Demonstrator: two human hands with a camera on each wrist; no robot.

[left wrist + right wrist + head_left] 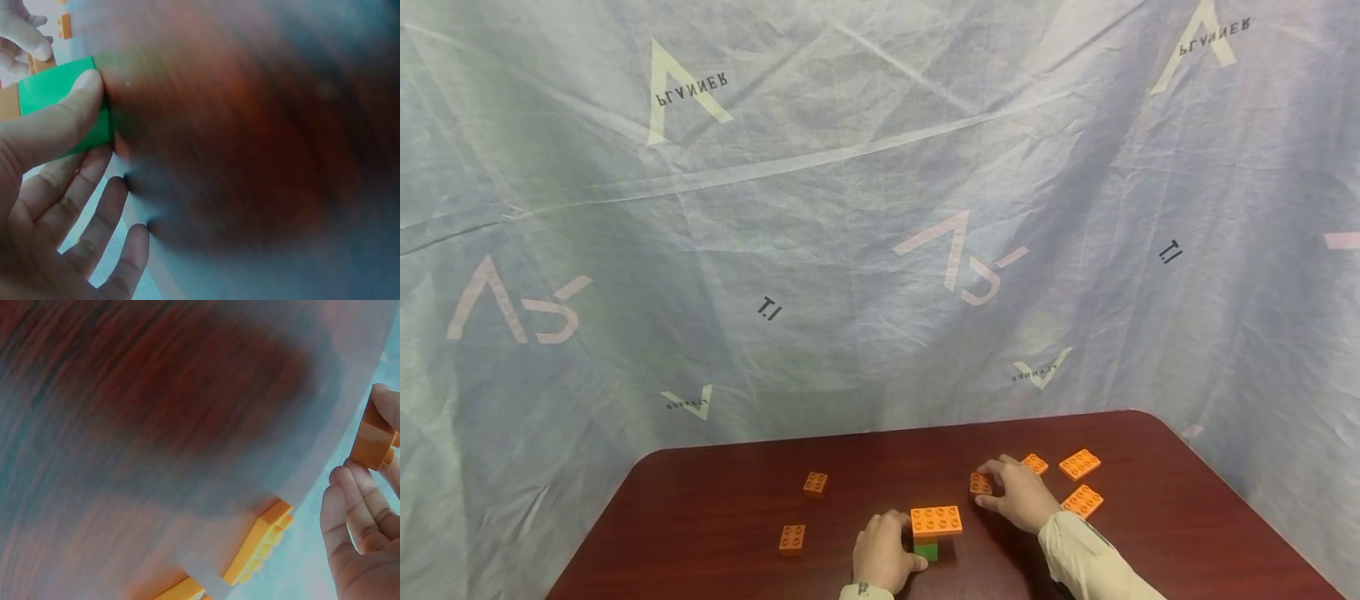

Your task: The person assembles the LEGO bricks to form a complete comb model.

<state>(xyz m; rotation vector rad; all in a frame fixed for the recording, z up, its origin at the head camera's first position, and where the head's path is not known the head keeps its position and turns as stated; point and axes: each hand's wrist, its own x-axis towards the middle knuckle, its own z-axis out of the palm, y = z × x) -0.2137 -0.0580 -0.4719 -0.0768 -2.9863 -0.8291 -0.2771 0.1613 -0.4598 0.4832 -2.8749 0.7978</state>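
Observation:
My left hand (pixel 880 552) grips a green block (pixel 927 552) standing on the table, its thumb laid across the block's side in the left wrist view. Stacked above the green block is an orange piece, mostly hidden under a wide orange eight-stud brick (pixel 936 520) that overhangs to the right. To the right of this stack, my right hand (pixel 1021 493) pinches a small darker orange four-stud brick (pixel 980 485) between thumb and fingers. The right wrist view shows that brick (pixel 371 442) from the side, with its studs facing right.
Two small orange bricks lie at the left, one farther back (pixel 816 484) and one nearer (pixel 792 539). Flat orange bricks (pixel 1080 464) lie beyond and beside the right hand, one partly covered by it. A grey printed cloth (pixel 850 333) hangs behind the dark red table (pixel 700 517).

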